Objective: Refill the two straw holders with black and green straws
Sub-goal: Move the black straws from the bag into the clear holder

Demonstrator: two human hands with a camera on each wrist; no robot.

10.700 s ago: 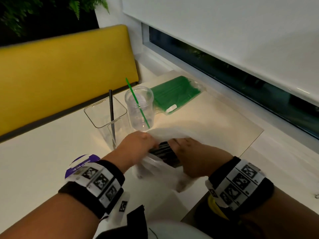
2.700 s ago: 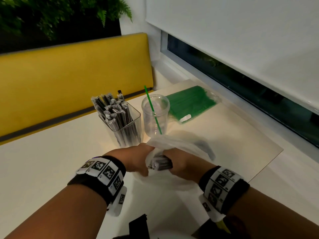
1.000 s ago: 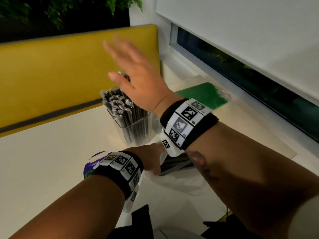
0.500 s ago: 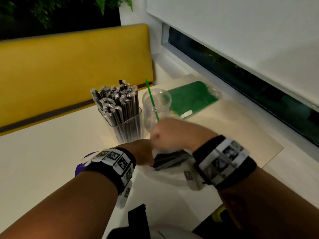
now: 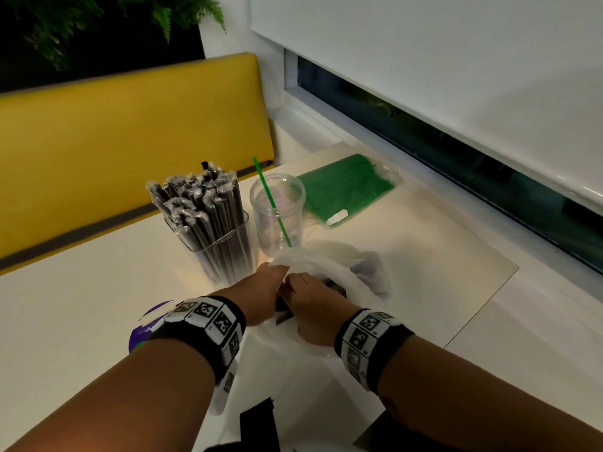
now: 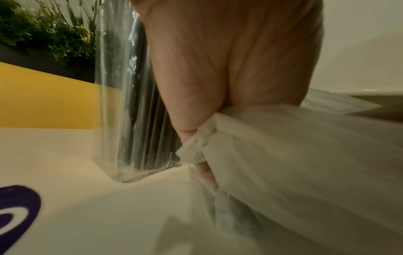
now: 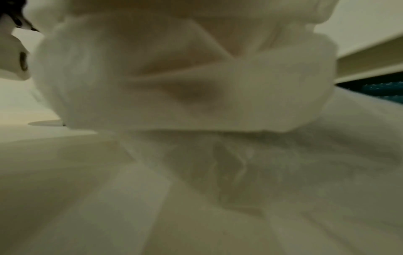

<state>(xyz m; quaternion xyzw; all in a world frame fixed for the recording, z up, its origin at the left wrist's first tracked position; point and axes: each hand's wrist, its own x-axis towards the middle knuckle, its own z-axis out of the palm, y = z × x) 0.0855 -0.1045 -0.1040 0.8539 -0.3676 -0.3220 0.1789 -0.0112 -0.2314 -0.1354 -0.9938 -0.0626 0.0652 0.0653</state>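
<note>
Left hand [image 5: 261, 293] pinched the white bag's [image 5: 342, 269] edge on the table [image 5: 65, 308]. Right hand [image 5: 315, 309] reached into the bag (its grip could not be told). Square holder [image 5: 222, 249] stood packed with black straws [image 5: 202, 203].

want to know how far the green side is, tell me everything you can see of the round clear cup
The round clear cup is a see-through plastic tumbler, standing upright with its mouth open on the pale table. It holds a single green straw, which leans with its top toward the yellow bench. Otherwise it looks empty. The square holder, packed with wrapped black straws, stands close on its left; whether they touch is unclear. The pack of green straws lies behind it, the white plastic bag in front.
</note>
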